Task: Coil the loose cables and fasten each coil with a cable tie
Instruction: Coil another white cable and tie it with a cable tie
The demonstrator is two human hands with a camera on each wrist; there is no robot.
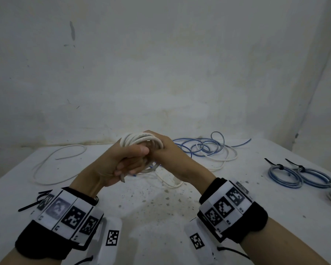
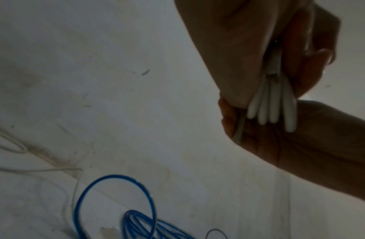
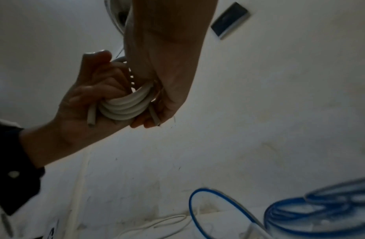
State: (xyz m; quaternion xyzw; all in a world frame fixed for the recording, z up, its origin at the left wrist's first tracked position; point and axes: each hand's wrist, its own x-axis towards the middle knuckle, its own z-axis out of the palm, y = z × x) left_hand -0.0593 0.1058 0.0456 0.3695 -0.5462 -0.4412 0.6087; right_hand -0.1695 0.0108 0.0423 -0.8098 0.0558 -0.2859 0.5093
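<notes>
1. The white cable coil is held in the air above the middle of the table, between both hands and near the far wall.
2. Orientation: in the head view the coil stands roughly on edge, its upper arc above the hands and its lower arc below them. One cut end sticks out toward the camera below the left palm. The right wrist view shows two cut ends pointing down, one on each side of the stacked turns.
3. Left hand: fingers curled round the coil's turns, thumb laid across the top.
4. Right hand: fingers wrapped round the coil from the opposite side, pressing against the left hand.
5. A loose white cable lies on the left part of the table, well apart from the hands.
6. A tangle of blue and white cables lies behind and right of the hands, near the wall.
7. Two tied blue coils lie near the right edge, side by side.
8. Bare tabletop lies in front of the hands, toward the camera.
</notes>
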